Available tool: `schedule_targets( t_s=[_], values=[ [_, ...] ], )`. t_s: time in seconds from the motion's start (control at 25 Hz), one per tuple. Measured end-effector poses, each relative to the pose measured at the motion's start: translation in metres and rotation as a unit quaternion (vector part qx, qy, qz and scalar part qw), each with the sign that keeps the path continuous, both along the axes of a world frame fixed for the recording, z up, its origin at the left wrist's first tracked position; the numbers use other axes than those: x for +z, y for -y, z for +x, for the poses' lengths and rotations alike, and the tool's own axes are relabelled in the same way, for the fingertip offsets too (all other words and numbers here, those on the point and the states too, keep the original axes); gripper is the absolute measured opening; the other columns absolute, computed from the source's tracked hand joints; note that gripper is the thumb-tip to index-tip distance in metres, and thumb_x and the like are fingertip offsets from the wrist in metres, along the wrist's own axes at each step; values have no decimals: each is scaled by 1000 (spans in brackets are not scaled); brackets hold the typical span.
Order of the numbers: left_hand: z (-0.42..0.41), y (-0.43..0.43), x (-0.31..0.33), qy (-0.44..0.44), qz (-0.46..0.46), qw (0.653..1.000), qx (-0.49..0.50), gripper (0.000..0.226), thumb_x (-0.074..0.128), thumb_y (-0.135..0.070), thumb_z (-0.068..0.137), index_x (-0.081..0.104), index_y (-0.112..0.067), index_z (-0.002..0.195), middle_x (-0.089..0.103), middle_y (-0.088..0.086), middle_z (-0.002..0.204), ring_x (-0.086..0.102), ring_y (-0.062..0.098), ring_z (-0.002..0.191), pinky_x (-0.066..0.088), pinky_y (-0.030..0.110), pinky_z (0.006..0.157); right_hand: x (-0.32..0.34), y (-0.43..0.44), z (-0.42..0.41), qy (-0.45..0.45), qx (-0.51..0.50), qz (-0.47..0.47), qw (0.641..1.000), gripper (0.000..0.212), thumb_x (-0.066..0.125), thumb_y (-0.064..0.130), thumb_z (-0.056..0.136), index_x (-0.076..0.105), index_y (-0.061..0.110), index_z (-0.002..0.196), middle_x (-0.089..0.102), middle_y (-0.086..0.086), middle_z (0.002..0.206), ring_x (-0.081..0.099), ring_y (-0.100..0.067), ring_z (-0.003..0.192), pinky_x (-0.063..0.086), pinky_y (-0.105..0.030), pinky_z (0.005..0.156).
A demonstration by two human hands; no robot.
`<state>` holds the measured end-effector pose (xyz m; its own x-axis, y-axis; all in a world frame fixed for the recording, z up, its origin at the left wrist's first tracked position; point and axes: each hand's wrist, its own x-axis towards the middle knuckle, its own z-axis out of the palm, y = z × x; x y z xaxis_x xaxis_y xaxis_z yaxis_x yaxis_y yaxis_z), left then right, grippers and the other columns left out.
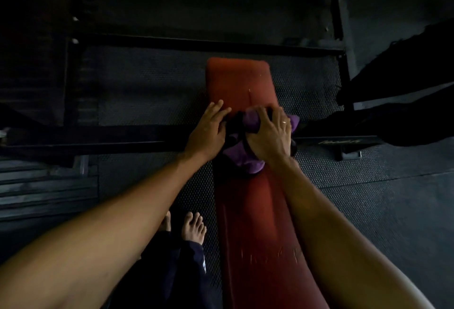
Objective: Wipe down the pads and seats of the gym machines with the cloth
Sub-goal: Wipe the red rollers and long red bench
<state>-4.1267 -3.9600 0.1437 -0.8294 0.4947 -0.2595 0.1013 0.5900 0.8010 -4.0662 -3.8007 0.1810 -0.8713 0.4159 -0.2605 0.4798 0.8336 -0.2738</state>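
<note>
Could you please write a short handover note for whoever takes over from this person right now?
Left grip: open, fingers flat on the left edge of the red bench pad, beside the purple cloth.
Right grip: fingers curled over the bunched cloth, pressing it onto the pad.
Done: wiping of this pad is under way; the picture does not show which part is already clean.
Left: finish this pad, then the other machines' pads and seats.

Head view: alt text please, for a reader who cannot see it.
A right hand grips a purple cloth on a red bench. The left hand rests flat on its left edge; bare feet stand on the dark mat beside it.
</note>
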Motion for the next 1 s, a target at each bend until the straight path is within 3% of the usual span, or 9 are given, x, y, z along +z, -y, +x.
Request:
schedule_targets(
  t_s=[0.16,0.28,0.36,0.48,0.56,0.68,0.8,0.88,1.0],
  values=[
    [-13,-17,-12,-30,5,999,16,44,41,-18,107,42,-16,151,19,2,166,6,18,155,6,24,120,6,-10,24,-85,-3,-23,996,77,61,48,75,46,22,146,46,-15,136,45,-38,133,37,-55,111],
    [-9,-23,-24,-54,9,998,33,45,43,-17,106,42,-14,151,21,7,165,8,25,155,14,41,125,19,8,61,-33,20,-69,997,97,50,84,74,27,36,155,26,-13,160,10,-34,155,7,-54,126],
    [-7,-26,-25,-49,5,998,44,46,43,-16,105,42,-14,151,21,8,165,8,26,155,16,47,124,18,9,57,27,59,-39,997,109,42,95,65,17,42,157,14,-11,166,0,-35,155,-5,-51,124],
    [-10,-29,-21,-30,11,998,61,45,39,-18,107,41,-18,152,18,1,166,3,18,155,11,41,126,-3,-9,16,10,98,19,995,92,40,73,71,30,36,155,29,-13,160,21,-46,148,17,-64,120],
    [-18,-31,-20,-13,4,997,70,45,34,-22,109,37,-22,153,13,-4,167,-1,13,154,7,35,126,-15,-31,-19,-5,74,19,997,81,41,62,77,37,29,151,35,-15,155,33,-49,140,33,-65,111],
    [-33,-39,-19,-6,-25,997,70,48,33,-20,108,31,-23,156,8,-3,168,-3,14,155,8,34,126,-19,-41,-27,-29,-14,-37,999,71,60,43,86,34,27,150,30,-13,156,36,-43,137,45,-62,102],
    [-38,-50,-18,-30,-46,994,92,54,38,-16,104,30,-21,156,10,2,168,0,20,155,12,41,126,-12,-29,8,-62,-85,-76,992,73,59,47,84,36,25,150,30,-10,157,35,-40,140,45,-58,104],
    [-41,-53,-21,-46,-65,992,97,56,41,-18,102,29,-20,157,10,5,168,0,22,155,12,43,126,-18,-21,11,-55,-52,-30,997,74,54,52,83,39,23,150,32,-12,157,32,-40,142,37,-58,111],
    [-40,-58,-21,-71,-117,988,76,53,33,-28,107,23,-21,158,6,6,168,-3,24,155,7,44,126,-25,-25,-44,-7,-32,-17,999,70,58,32,91,31,23,155,19,-11,165,16,-42,150,18,-59,120]
  ],
)
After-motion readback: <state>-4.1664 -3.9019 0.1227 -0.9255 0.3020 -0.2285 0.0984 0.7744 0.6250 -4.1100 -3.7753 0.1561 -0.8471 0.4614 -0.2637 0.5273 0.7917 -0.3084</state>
